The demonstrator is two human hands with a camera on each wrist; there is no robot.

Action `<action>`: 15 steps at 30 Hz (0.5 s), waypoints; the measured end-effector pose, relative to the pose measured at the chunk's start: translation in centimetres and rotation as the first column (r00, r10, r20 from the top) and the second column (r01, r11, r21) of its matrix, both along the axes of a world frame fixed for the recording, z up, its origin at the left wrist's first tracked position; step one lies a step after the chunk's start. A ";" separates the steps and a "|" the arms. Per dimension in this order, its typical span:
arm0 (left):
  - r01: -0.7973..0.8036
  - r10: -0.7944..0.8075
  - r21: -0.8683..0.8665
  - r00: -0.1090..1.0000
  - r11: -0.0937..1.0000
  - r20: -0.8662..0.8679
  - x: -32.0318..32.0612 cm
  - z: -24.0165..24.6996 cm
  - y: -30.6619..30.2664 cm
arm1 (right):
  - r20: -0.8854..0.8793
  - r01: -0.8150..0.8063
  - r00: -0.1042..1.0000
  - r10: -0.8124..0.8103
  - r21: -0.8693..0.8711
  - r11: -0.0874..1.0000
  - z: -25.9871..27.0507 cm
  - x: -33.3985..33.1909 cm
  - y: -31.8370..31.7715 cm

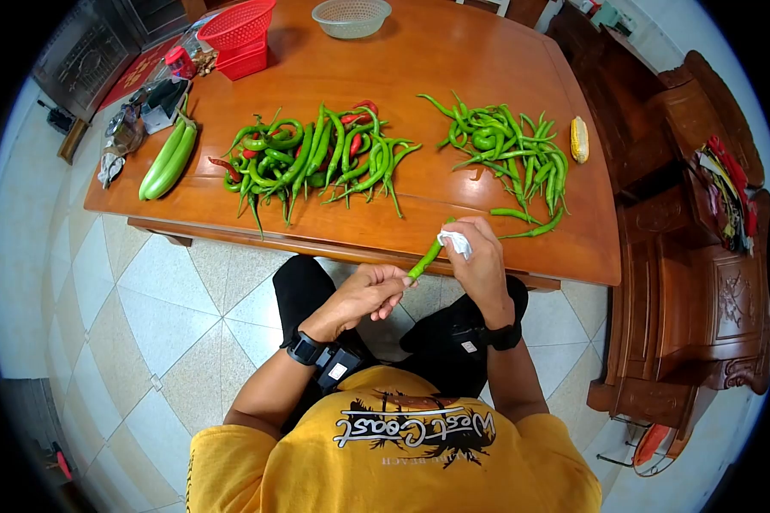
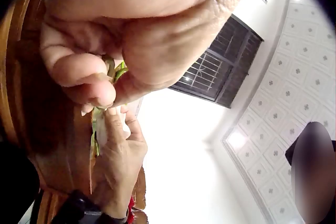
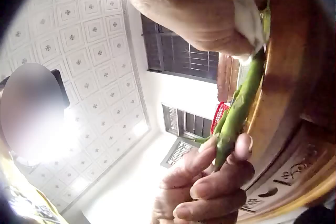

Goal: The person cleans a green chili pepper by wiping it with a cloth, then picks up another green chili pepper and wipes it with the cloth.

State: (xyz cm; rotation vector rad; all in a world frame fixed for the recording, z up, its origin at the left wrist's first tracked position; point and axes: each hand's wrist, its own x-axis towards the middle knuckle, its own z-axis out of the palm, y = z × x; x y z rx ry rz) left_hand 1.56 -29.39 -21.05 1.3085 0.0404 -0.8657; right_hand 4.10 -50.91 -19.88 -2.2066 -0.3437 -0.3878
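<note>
A long green chili pepper [image 1: 425, 260] is stretched between both hands, just off the table's front edge. My left hand [image 1: 370, 295] pinches its near end between thumb and fingers, seen close up in the right wrist view. Around the other end, my right hand [image 1: 477, 261] holds a crumpled white tissue [image 1: 456, 243] against the pepper. The right wrist view shows the tissue [image 3: 247, 19] wrapped partly about the pepper [image 3: 239, 106], its far tip going past the fingers. On the table lie a large pile of green and red peppers [image 1: 316, 154] and a second pile of green peppers [image 1: 522, 145].
Two pale green eggplants [image 1: 169, 160] lie at the left of the wooden table [image 1: 334, 73]. Red baskets [image 1: 241, 38] and a clear colander [image 1: 351, 19] stand at the back. A corn cob [image 1: 580, 139] lies at the right edge, near a carved wooden chair [image 1: 659, 282].
</note>
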 end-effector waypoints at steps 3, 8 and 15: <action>-0.003 0.002 0.047 1.000 0.999 0.016 0.0 0.1 0.0 | 0.026 -0.074 0.997 0.074 0.022 0.997 0.4 -0.8 0.8; -0.040 0.038 0.037 0.997 0.998 0.069 -0.2 0.3 -0.2 | -0.045 -0.191 0.980 0.193 0.055 0.980 1.1 -2.2 2.1; -0.062 0.053 0.075 0.992 0.995 0.110 -0.3 0.7 0.0 | 0.048 0.008 0.999 -0.008 -0.004 1.000 -0.1 -0.1 0.1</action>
